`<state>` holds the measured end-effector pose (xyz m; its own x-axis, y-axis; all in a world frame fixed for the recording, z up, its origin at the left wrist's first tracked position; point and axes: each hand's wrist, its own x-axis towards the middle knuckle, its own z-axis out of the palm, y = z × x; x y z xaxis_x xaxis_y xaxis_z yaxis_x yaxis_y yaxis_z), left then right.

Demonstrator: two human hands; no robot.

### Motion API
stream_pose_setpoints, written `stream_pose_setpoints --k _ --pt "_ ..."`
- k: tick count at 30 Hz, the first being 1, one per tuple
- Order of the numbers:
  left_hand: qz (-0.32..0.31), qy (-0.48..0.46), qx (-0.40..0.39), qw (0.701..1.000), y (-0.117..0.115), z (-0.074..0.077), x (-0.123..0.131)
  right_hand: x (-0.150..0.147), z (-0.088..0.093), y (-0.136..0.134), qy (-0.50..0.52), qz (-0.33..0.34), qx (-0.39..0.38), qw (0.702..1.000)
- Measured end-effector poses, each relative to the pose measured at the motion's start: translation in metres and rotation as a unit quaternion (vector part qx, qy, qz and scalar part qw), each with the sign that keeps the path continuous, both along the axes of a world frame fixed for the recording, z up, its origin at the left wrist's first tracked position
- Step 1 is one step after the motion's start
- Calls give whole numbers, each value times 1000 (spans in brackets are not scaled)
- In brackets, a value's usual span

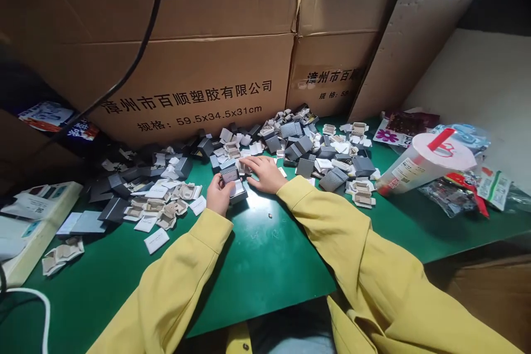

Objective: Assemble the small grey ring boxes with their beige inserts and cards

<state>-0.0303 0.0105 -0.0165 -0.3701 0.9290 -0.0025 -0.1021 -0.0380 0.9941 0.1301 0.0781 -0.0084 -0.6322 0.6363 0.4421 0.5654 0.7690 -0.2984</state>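
My left hand (219, 194) grips a small dark grey box (238, 197) with a whitish inside, its lid raised, near the back middle of the green table. Just right of and behind it, my right hand (266, 175) reaches over the pile with fingers stretched and apart. Its fingertips are close to a folded grey-brown cardboard insert (244, 168); whether they touch it I cannot tell. Several similar dark boxes (305, 145) and white cards (156, 240) lie heaped around both hands. A tiny brownish piece (270, 215) rests on the table in front of my right hand.
Large cardboard cartons (199, 66) wall off the back of the table (249, 276). A drink cup (415, 168) with a red straw leans at the right beside snack packets (493, 188). At the left sit a pale tray-like object (62, 199) and a white cable (43, 298). A black cable (143, 44) hangs overhead.
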Motion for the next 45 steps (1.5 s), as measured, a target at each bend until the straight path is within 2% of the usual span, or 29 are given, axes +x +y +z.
stream_pose_setpoints --k 5,10,13,16,20,25,30,35,41,45 --pt "-52 -7 4 999 -2 6 3 -3 1 5 14 -10 -1 1000" --pt "-97 -86 -7 992 -17 21 13 4 4 -14 156 -5 9 988" --pt "-137 -138 -59 979 -27 33 18 20 1 -34 232 -17 -39 972" --pt "-164 -172 -73 969 -30 41 21 42 -2 -44 248 -14 -129 960" --pt "-221 -164 -136 952 -20 39 24 64 -1 -38 214 48 -161 962" --pt "-259 -147 -196 934 5 32 32 66 7 -26 208 49 -189 958" --pt "-262 -156 -229 924 22 36 39 63 10 -22 277 25 -270 922" --pt "-243 -161 -225 930 24 33 39 60 2 -19 341 -6 -300 891" --pt "-231 -176 -186 939 23 24 39 57 -7 -13 455 22 -388 802" --pt "-238 -186 -171 938 23 22 40 56 -7 -13 464 31 -436 771"
